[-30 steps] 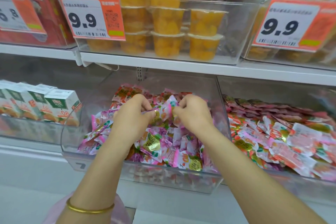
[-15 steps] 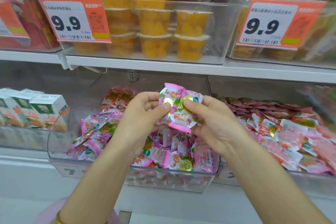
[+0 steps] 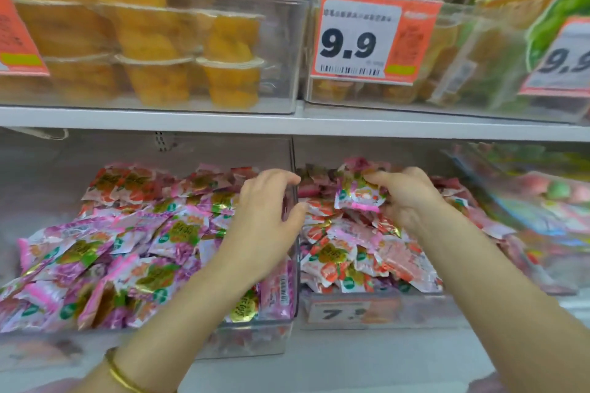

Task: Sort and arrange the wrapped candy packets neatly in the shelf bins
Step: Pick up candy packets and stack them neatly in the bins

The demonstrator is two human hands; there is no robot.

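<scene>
Nearest the viewer, over the heap of pink wrapped packets (image 3: 153, 242), the left hand (image 3: 268, 220) hovered with fingers loosely curled round nothing, giving no support. Farther back, the right hand (image 3: 410, 201) pinched a pink-edged foil candy packet (image 3: 357, 196) between thumb and fingertips above the right-hand clear plastic bin (image 3: 424, 309) heaped with red-and-orange wrapped packets (image 3: 367, 262); a slackening pinch could have dropped it among the wrong kind, muddling the sort.
</scene>
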